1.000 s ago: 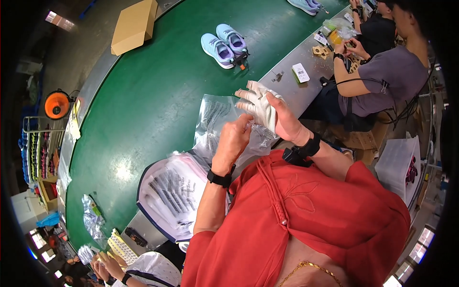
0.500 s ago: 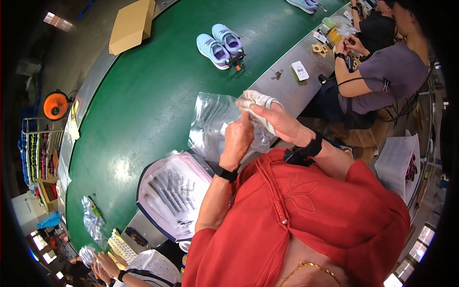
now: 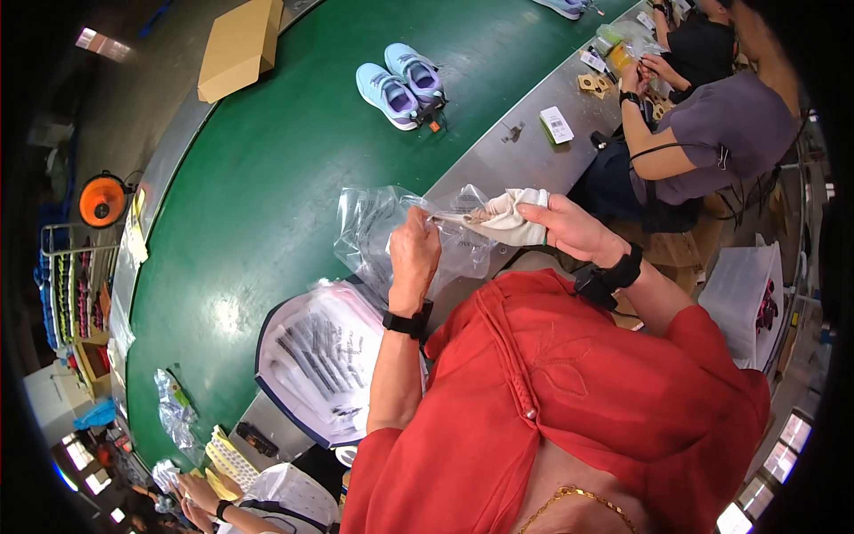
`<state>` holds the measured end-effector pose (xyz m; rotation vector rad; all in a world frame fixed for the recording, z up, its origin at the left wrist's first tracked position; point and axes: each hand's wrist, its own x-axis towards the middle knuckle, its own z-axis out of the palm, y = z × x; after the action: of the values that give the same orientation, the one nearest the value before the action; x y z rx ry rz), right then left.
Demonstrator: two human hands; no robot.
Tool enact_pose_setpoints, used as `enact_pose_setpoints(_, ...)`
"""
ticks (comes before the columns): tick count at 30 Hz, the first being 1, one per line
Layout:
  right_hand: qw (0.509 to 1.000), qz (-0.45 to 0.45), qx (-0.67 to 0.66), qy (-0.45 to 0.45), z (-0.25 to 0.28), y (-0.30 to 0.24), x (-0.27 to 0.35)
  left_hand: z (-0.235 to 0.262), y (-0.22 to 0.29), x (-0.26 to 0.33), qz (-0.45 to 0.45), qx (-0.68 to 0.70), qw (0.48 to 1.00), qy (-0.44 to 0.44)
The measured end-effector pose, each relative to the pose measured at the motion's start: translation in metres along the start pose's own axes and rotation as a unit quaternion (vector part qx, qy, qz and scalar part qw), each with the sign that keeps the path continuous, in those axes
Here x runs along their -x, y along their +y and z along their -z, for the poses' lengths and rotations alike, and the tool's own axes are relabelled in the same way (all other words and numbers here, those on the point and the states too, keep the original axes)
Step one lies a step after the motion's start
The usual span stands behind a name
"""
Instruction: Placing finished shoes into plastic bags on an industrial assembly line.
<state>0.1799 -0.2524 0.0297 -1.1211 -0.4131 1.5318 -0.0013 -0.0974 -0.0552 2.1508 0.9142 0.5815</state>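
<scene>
My left hand point(image 3: 414, 256) is closed in a pinch at a clear plastic bag point(image 3: 365, 227), which spreads crumpled on both sides of it. My right hand point(image 3: 578, 230) is closed, its bare thumb pressed on a white cloth glove point(image 3: 516, 219) that covers or hides its fingers. The glove narrows toward my left hand, and a thin stretched strip spans the gap; whether that strip is glove or bag I cannot tell. Beside my left forearm, a dark-rimmed bin point(image 3: 283, 392) holds a stack of clear printed bags point(image 3: 325, 351).
Light blue sneakers point(image 3: 389, 91) stand on the green belt point(image 3: 267, 205), beyond my hands. A cardboard box point(image 3: 238, 52) lies at the far left. A small white-and-green box point(image 3: 556, 125) sits on the metal edge point(image 3: 494, 147). Co-workers sit at right point(image 3: 729, 133) and lower left point(image 3: 276, 503).
My hands have drawn apart, the left toward the left, the right toward the right. The glove now stretches out between them, and the bag has shifted left. The sneakers sit slightly farther left.
</scene>
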Motion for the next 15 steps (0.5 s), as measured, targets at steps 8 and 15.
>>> enact_pose_setpoints(8,0.990,-0.066,0.096,0.078,0.032,0.015,0.017,0.004,0.007,0.001,-0.014,0.003,1.000,-0.016)
enact_pose_setpoints(15,0.972,-0.089,0.078,0.205,0.080,0.049,0.003,0.014,-0.003,0.004,0.008,-0.013,0.999,-0.038)
